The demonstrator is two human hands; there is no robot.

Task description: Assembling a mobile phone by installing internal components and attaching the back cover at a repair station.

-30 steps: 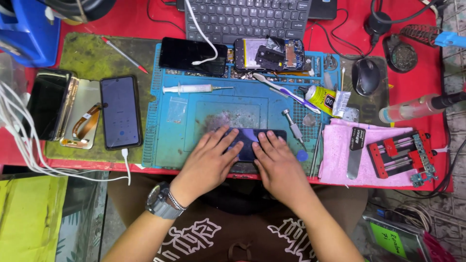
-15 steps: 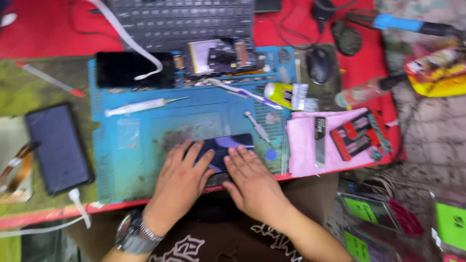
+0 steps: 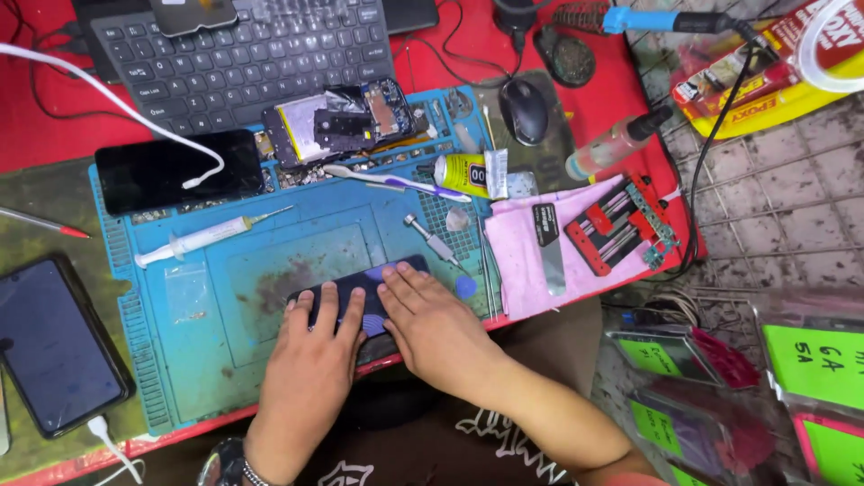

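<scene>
Both hands press flat on a dark phone point(image 3: 360, 286) lying near the front edge of a blue work mat point(image 3: 207, 351). My left hand point(image 3: 310, 360) covers the phone's left part, fingers spread on the screen. My right hand point(image 3: 432, 328) lies over its right part, fingertips pointing left. Neither hand grips anything. A watch sits on my left wrist point(image 3: 225, 463). Much of the phone is hidden under the hands.
On the mat lie a syringe point(image 3: 202, 238), a black phone with a white cable point(image 3: 171, 171), an opened phone point(image 3: 342, 121), a toothbrush point(image 3: 396, 182) and a glue tube point(image 3: 472, 174). Pink cloth with a red clamp point(image 3: 621, 225) lies right; another phone point(image 3: 54, 342) left; keyboard point(image 3: 243, 49) behind.
The view has swung toward the right and down, and moved closer. Both hands stay pressed on the phone, having shifted only slightly.
</scene>
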